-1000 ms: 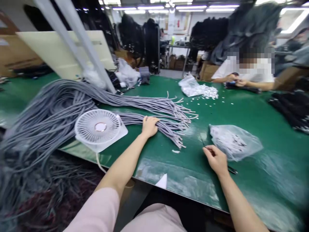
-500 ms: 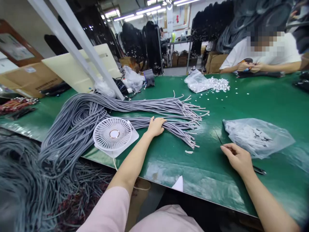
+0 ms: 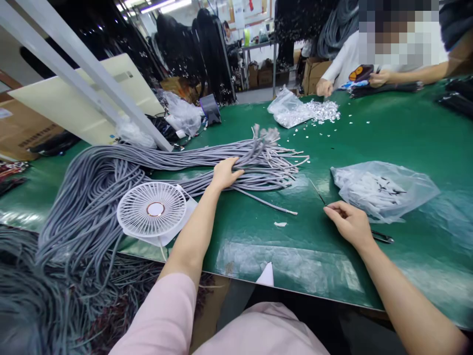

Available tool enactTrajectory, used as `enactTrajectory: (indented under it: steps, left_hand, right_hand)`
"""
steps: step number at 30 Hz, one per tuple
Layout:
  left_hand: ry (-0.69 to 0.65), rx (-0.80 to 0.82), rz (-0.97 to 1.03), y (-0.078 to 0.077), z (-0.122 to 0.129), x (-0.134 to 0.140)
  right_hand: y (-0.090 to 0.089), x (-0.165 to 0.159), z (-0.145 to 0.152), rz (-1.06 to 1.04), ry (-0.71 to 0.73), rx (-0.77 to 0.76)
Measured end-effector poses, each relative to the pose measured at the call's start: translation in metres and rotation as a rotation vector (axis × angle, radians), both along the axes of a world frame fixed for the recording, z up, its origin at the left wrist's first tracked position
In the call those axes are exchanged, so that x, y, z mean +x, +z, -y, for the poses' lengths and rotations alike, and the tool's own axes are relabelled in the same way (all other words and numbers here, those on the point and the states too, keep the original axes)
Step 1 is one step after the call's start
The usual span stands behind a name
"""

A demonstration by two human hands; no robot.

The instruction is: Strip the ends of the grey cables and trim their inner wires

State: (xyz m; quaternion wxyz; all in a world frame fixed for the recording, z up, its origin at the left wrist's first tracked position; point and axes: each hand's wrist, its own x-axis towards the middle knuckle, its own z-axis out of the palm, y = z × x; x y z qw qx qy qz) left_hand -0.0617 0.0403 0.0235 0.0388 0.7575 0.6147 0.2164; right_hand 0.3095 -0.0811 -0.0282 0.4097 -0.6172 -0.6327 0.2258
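A long bundle of grey cables (image 3: 177, 157) lies looped across the green table, its trimmed ends to the right. My left hand (image 3: 224, 173) is closed around part of the bundle near those ends; the fingertips are partly hidden, and the held ends are lifted and blurred. One single cable (image 3: 268, 203) lies apart, nearer to me. Between thumb and fingers, my right hand (image 3: 351, 224) pinches a thin dark rod (image 3: 318, 193) that points up and left. Beside that hand rests a clear bag (image 3: 388, 190) of small white and black pieces.
A white fan (image 3: 127, 217) stands left of my forearm. Dark-handled pliers or snippers (image 3: 382, 237) lie behind my right wrist. Further back are a bag (image 3: 290, 111) with spilled silvery bits, a grey post (image 3: 107, 88) and a co-worker's hand (image 3: 325, 88). More cables (image 3: 48, 296) hang below the table edge.
My left hand has moved up and away with a group of cable ends, leaving one cable behind. The right hand keeps its pinch. A co-worker's hand has reached toward the silvery bits.
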Motion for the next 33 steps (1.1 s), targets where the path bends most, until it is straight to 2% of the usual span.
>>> enactTrajectory:
  steps: [2,4,6,9,12,16,18,21,24,28,33]
  left_hand:
    - [-0.018,-0.015,-0.039,-0.006,-0.002,0.015]
    - [-0.037,0.047,-0.005,-0.012,0.004,0.03]
    - [-0.068,0.093,0.009,-0.018,0.017,0.043]
    - [-0.145,0.015,-0.081,-0.027,0.039,0.058]
    - [-0.172,-0.007,-0.159,-0.032,0.056,0.064]
    - [-0.24,-0.015,-0.099,-0.03,0.069,0.064]
    - [-0.198,0.037,-0.042,-0.027,0.07,0.06]
    - [0.023,0.142,0.005,-0.022,0.063,0.05]
    - [0.158,0.113,-0.028,-0.024,0.05,0.038]
    - [0.102,0.026,-0.121,-0.025,0.041,0.031]
    - [0.074,0.099,-0.174,-0.016,0.045,0.033]
  right_hand:
    - [0.001,0.0,0.0,-0.009,-0.001,0.001]
    - [0.003,0.0,0.001,-0.016,0.006,-0.001]
    - [0.003,0.0,0.002,-0.023,0.022,-0.005]
    - [0.002,0.001,0.002,-0.025,0.038,-0.019]
    - [0.002,0.002,0.003,-0.016,0.039,-0.043]
    - [0.003,0.001,0.003,-0.022,0.018,-0.072]
    - [0.004,-0.001,0.003,-0.081,0.01,-0.084]
    - [0.006,-0.004,0.006,-0.24,0.044,-0.085]
    - [0.009,-0.006,0.01,-0.412,0.103,-0.055]
    - [0.01,-0.006,0.013,-0.581,0.134,-0.089]
    - [0.006,-0.007,0.014,-0.731,0.131,-0.076]
